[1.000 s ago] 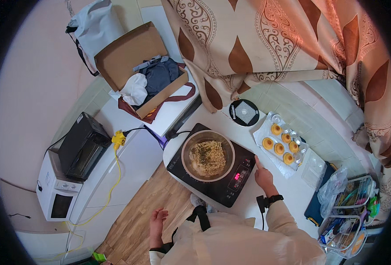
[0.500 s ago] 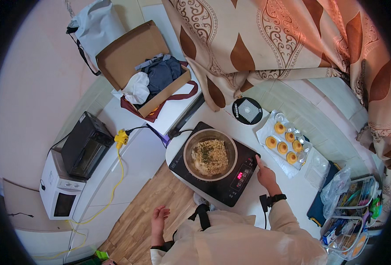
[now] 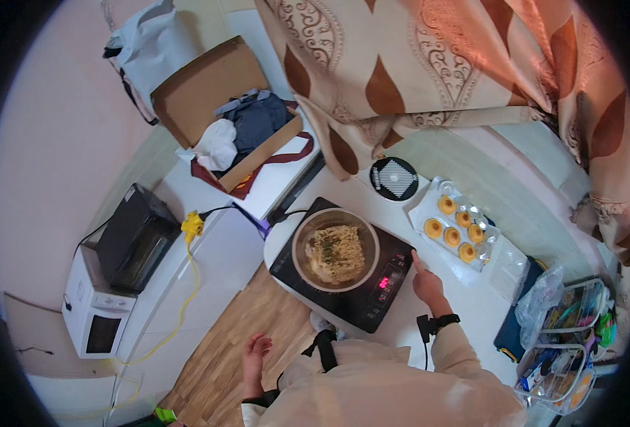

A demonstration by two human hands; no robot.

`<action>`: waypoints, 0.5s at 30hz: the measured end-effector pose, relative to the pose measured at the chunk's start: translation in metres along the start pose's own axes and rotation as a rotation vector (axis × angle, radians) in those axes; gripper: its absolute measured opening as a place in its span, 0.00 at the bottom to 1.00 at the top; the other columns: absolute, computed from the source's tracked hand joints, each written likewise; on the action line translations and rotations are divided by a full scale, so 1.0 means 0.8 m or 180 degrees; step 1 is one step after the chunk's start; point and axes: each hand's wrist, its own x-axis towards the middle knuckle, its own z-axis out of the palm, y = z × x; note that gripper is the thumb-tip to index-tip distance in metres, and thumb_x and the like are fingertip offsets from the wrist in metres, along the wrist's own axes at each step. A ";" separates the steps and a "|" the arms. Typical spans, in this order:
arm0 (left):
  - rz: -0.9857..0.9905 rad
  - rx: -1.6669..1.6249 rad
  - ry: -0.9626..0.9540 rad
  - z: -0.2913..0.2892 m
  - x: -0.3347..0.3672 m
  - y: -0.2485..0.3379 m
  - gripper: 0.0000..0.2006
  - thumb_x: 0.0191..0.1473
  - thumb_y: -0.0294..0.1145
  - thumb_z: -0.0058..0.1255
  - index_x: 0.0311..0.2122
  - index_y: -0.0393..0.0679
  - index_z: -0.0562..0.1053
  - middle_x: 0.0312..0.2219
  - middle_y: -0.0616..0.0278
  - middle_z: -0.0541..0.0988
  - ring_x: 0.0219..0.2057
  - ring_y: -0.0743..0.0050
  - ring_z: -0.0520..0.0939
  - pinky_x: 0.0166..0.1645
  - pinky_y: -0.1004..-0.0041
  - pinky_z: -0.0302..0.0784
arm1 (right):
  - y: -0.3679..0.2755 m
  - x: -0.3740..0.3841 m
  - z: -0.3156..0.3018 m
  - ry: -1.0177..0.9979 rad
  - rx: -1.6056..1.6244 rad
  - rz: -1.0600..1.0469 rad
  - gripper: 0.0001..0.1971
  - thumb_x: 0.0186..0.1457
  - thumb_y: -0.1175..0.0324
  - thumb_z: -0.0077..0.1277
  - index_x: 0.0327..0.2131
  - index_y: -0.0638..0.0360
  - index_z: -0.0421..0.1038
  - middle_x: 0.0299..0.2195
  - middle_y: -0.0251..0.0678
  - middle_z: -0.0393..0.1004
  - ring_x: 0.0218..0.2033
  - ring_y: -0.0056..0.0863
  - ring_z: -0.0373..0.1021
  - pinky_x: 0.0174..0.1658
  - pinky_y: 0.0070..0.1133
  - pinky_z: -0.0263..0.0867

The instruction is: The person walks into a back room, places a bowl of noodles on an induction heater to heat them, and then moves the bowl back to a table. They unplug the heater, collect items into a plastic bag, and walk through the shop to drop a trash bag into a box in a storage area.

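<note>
The flat, shiny black induction cooker sits on a smooth white table. Its long side slants from upper left to lower right, with the red-lit buttons at the lower-right end. On it, a round metal pot holds bumpy, curly noodles. The right hand points one finger at the cooker's corner, holding nothing; I can't tell how curled its other fingers are. The empty left hand is half open above the wooden floor.
</note>
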 end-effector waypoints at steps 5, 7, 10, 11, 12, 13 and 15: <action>-0.0011 0.0045 0.0143 -0.011 -0.011 -0.002 0.13 0.48 0.34 0.38 0.39 0.44 0.66 0.28 0.66 0.73 0.31 0.79 0.73 0.35 0.80 0.64 | -0.008 0.001 0.001 -0.0108 -0.0028 -0.0051 0.36 0.43 0.72 0.37 0.55 0.37 0.33 0.23 0.47 0.70 0.25 0.43 0.68 0.29 0.34 0.63; -0.0134 0.0051 0.0224 -0.009 -0.009 -0.005 0.13 0.48 0.34 0.38 0.39 0.44 0.66 0.28 0.66 0.73 0.31 0.79 0.73 0.35 0.80 0.64 | -0.005 0.002 0.006 0.0025 -0.0001 -0.0166 0.35 0.43 0.72 0.37 0.55 0.38 0.34 0.24 0.46 0.70 0.24 0.42 0.68 0.29 0.34 0.63; -0.0149 0.0112 0.0333 -0.011 -0.010 -0.003 0.12 0.48 0.34 0.38 0.39 0.44 0.65 0.29 0.65 0.73 0.31 0.78 0.73 0.35 0.79 0.64 | -0.007 0.000 0.004 -0.0043 -0.0109 -0.0008 0.36 0.43 0.72 0.37 0.55 0.38 0.33 0.24 0.46 0.70 0.25 0.42 0.68 0.29 0.33 0.63; -0.0075 0.0029 0.0252 -0.005 -0.013 -0.003 0.12 0.48 0.34 0.39 0.39 0.44 0.65 0.29 0.65 0.73 0.31 0.78 0.73 0.36 0.79 0.65 | -0.004 -0.003 -0.002 -0.0108 -0.0098 -0.0023 0.36 0.43 0.72 0.37 0.55 0.38 0.33 0.24 0.46 0.70 0.25 0.42 0.68 0.29 0.33 0.63; 0.0008 -0.0047 0.0176 -0.005 -0.013 -0.002 0.12 0.47 0.35 0.40 0.38 0.44 0.65 0.29 0.64 0.73 0.31 0.78 0.73 0.36 0.79 0.65 | -0.003 -0.004 -0.003 -0.0111 -0.0109 -0.0039 0.36 0.43 0.72 0.37 0.55 0.38 0.33 0.23 0.46 0.70 0.24 0.42 0.67 0.29 0.33 0.63; -0.0081 -0.0150 0.0183 -0.004 -0.006 -0.007 0.12 0.47 0.35 0.40 0.38 0.44 0.66 0.29 0.64 0.73 0.31 0.77 0.73 0.36 0.78 0.65 | 0.002 -0.003 -0.002 -0.0077 -0.0124 0.0008 0.36 0.42 0.72 0.38 0.55 0.39 0.33 0.23 0.46 0.70 0.24 0.42 0.67 0.29 0.33 0.63; -0.0054 -0.0039 0.0215 0.001 -0.009 0.000 0.12 0.47 0.34 0.39 0.38 0.44 0.66 0.29 0.64 0.73 0.31 0.77 0.73 0.36 0.78 0.65 | 0.007 -0.003 0.002 -0.0054 -0.0129 -0.0005 0.36 0.42 0.72 0.38 0.55 0.39 0.34 0.23 0.46 0.70 0.23 0.42 0.67 0.28 0.34 0.63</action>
